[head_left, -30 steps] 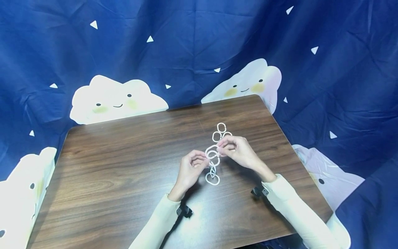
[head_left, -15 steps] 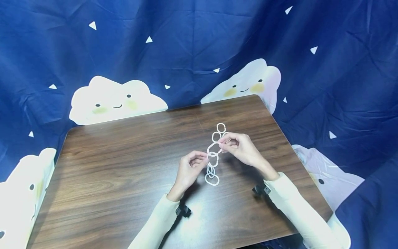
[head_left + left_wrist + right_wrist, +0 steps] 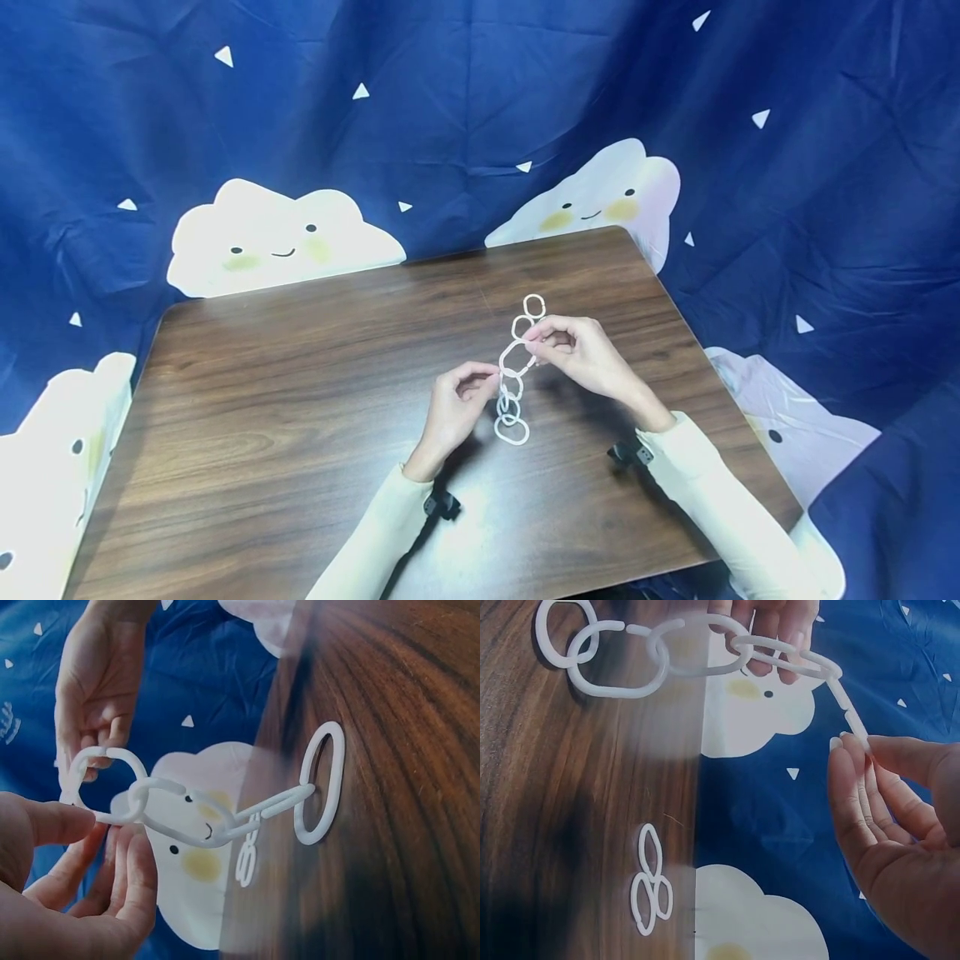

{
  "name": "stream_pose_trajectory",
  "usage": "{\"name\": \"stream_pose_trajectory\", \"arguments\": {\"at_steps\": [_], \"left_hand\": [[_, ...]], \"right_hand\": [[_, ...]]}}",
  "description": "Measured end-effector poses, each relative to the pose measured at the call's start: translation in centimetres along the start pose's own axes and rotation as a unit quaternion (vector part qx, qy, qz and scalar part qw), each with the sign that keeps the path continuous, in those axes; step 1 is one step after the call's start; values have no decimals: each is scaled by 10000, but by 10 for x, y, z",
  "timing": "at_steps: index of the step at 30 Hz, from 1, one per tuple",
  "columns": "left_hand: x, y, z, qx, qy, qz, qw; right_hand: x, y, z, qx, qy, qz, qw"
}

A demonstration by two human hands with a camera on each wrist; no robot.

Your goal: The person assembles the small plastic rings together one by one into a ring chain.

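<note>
A chain of several white plastic links [image 3: 619, 692] hangs between my hands, its lowest ring [image 3: 512, 442] resting on the table. Thumb and fingers of my right hand [image 3: 588, 358] pinch the top link [image 3: 840, 693], which has a small split in its side. Just below and to the left, my left hand [image 3: 453, 408] pinches the chain where the top link meets the one under it. In the left wrist view the links run from the fingertips down to the tabletop, and some of them show gaps.
Three more white links [image 3: 651, 851] lie together toward the back of the brown wooden table [image 3: 315, 375], partly covered by my right hand in the head view. A blue curtain [image 3: 420, 125] with cloud prints surrounds the table's far edges.
My right hand has shifted slightly up and right, drawing the top link away from the one below, so the chain looks more stretched. My left hand's fingertips have risen a little along it.
</note>
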State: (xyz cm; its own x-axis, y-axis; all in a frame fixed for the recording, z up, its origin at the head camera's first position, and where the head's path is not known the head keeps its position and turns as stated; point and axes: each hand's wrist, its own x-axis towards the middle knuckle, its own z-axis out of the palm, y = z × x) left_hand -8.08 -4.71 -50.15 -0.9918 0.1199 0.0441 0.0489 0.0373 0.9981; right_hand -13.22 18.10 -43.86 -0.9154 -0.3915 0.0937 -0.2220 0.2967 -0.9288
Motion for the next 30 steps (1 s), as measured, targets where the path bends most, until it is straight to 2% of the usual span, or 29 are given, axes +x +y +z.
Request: {"name": "stream_pose_trajectory", "arguments": {"at_steps": [7,15,24,30], "left_hand": [[6,5,-1,236,190,363,9989],[15,18,-3,228,242,700,9970],[21,24,-3,260,134,815,9962],[22,25,-2,264,85,741,9969]], "right_hand": [[3,0,0,19,-36,-85,10000],[7,1,-1,-76,0,-117,9999],[8,0,-1,-82,-31,-150,9998],[8,-1,2,-208,-53,-124,9997]]}}
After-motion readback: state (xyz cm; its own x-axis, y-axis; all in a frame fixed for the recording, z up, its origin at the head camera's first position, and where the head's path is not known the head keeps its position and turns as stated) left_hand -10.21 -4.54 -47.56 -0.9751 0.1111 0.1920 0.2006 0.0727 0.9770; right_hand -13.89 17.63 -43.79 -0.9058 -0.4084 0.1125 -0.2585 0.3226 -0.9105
